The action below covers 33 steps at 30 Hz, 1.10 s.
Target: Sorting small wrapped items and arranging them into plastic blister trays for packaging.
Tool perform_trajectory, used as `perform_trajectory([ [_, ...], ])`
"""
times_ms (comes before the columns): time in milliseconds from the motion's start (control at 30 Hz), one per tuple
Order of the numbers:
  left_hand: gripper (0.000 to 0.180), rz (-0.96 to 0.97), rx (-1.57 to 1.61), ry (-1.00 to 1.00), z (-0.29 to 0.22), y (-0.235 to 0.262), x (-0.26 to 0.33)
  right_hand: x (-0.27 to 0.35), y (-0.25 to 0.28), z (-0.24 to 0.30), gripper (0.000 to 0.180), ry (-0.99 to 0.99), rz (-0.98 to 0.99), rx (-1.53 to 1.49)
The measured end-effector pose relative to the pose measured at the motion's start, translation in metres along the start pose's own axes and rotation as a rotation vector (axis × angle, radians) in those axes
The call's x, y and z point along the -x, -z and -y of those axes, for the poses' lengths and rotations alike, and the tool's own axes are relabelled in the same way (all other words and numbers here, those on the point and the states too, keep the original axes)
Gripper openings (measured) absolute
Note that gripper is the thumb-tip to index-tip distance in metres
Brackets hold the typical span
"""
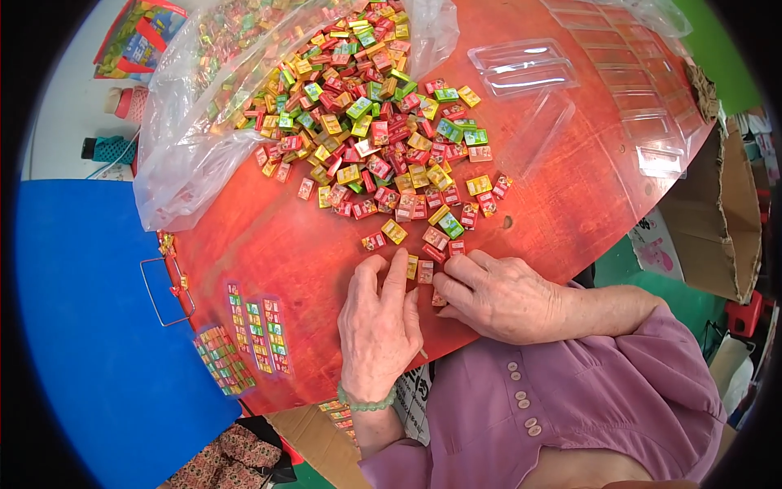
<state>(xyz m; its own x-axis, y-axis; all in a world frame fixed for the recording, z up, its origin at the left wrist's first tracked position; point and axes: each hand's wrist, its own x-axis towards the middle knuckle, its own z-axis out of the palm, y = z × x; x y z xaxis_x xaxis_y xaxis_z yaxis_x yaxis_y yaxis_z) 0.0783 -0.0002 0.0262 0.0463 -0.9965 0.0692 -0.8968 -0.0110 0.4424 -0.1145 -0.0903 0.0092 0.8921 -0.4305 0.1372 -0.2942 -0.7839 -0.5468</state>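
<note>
A heap of small box-shaped candies (383,147) in red, yellow and green wrappers lies across the red table (318,244). My left hand (376,322) rests at the near edge of the loose pieces. Its fingers stretch forward, the index fingertip beside a yellow candy (412,266). A light red candy (426,272) sits between my two hands. My right hand (505,297) comes in from the right with its fingers bent. A reddish candy (439,298) shows at its fingertips, partly covered by them.
A clear plastic bag (183,155) spreads at the far left, with more candies inside. Filled strips of candies (259,334) lie at the near left. Clear plastic trays (521,67) are at the far right. Cardboard (709,220) stands beyond the right edge; a blue surface (98,301) adjoins the left.
</note>
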Motion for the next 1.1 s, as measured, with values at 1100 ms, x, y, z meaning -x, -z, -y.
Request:
perform_trajectory([
  [1100,0.043,-0.111,0.108,0.088,-0.018,-0.018,0.046,0.010,0.019,-0.004,0.031,-0.030,0.150,-0.124],
])
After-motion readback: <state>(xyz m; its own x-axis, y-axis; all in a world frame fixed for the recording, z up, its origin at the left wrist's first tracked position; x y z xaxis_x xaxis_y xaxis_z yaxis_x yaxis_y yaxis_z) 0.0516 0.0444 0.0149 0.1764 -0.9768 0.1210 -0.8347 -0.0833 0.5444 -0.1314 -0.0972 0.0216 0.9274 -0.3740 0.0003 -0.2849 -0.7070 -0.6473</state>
